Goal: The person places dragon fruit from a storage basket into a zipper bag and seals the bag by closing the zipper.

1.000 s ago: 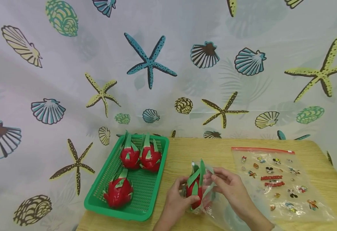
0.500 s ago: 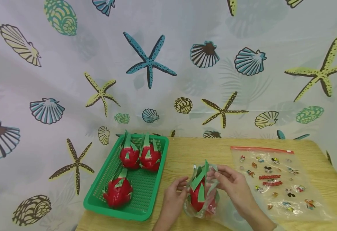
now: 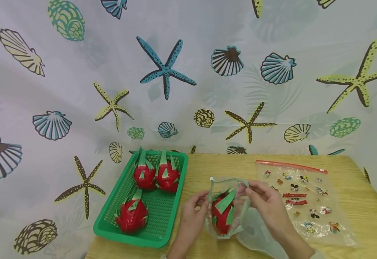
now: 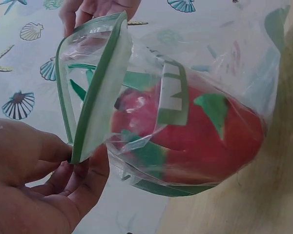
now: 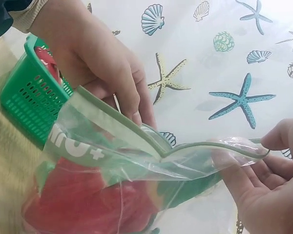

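A red dragon fruit [image 3: 222, 218] with green leaf tips sits inside a clear zip bag [image 4: 234, 58] with a green rim, its mouth spread wide. At the left end of the mouth, my left hand [image 3: 193, 216] pinches the rim between thumb and fingers, as the left wrist view shows. My right hand [image 3: 269, 207] pinches the opposite end of the rim, seen at the lower right of the right wrist view. The leaves point up toward the opening, and white lettering shows on the bag's side.
Left on the wooden table [image 3: 207, 165] stands a green basket [image 3: 133, 242] holding 3 more dragon fruits [image 3: 132, 216]. A flat printed bag with a red zip [image 3: 304, 212] lies to the right. Another translucent bag [image 3: 256, 230] lies under the right hand. A shell-patterned curtain [image 3: 182, 108] hangs behind.
My left hand has let go of the dragon fruit and moved onto the bag's left rim. The fruit has sunk deeper into the bag, whose mouth is now pulled wider and upright.
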`<state>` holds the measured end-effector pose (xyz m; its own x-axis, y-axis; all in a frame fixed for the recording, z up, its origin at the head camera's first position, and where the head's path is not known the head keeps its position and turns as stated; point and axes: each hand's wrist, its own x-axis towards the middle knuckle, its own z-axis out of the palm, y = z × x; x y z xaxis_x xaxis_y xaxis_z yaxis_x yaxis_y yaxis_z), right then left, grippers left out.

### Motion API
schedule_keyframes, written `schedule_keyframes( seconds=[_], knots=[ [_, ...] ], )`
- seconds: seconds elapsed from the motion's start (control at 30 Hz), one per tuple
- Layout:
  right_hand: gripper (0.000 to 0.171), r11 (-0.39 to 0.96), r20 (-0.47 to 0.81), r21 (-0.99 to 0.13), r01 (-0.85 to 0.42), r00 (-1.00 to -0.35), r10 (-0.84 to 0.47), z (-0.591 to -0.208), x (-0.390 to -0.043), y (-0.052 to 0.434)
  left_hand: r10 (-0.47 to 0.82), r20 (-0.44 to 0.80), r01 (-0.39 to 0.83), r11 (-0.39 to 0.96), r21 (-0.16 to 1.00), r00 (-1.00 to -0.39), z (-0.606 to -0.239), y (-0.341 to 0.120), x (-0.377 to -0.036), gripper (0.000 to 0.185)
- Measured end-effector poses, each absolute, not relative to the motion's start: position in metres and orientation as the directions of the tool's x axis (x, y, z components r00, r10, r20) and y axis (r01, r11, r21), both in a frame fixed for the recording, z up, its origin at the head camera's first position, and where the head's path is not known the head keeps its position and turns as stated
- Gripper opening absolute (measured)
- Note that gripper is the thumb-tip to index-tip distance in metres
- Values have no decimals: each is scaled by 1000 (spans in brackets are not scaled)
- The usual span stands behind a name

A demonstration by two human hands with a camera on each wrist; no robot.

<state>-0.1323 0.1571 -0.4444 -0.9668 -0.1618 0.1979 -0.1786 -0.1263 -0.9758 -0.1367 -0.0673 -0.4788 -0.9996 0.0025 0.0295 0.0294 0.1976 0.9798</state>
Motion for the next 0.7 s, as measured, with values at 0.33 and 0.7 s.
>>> schedule_keyframes(
  seconds=[0.33,0.7],
  knots=[
    [32,-185,303,-943,-276,-942,-141,-430,-136,161,3,92,91,195,977,-996,-454,-70,-138,28],
    [40,-134,306,-946,-296,-950,-62,-414,-150,168,83,102,109,96,989,-991,-426,-74,-140,46]
  ],
)
